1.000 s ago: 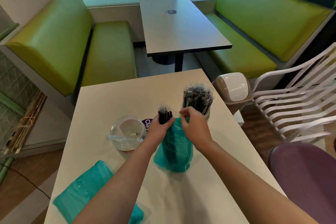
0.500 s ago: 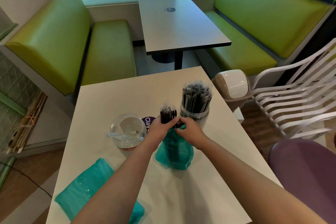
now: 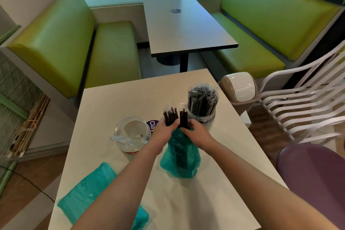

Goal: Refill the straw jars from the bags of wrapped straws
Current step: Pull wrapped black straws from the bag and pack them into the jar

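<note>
Hands meet at the centre of the frame, over the mouth of a teal bag. My left hand (image 3: 164,132) curls round a small bundle of wrapped straws (image 3: 170,116), and my right hand (image 3: 196,133) pinches a second, thinner bundle (image 3: 183,118) just beside it; both bundles stand upright with their lower ends in the bag (image 3: 180,157). I judge I am mid-way through drawing straws out for the next refill.

The straws are thin black sticks in clear, crinkly film that catches the light. The bag is soft, thin plastic, slumped and creased yet standing on the bench (image 3: 115,110).

Just above and right of my hands, one clear round jar (image 3: 202,115) is packed full, so that part looks done. Left of centre, a second clear jar (image 3: 132,134) holds almost nothing, only a pale item I cannot identify; it needs filling. At lower left another teal bag (image 3: 87,190) lies flat, unopened as far as I can tell.
</note>
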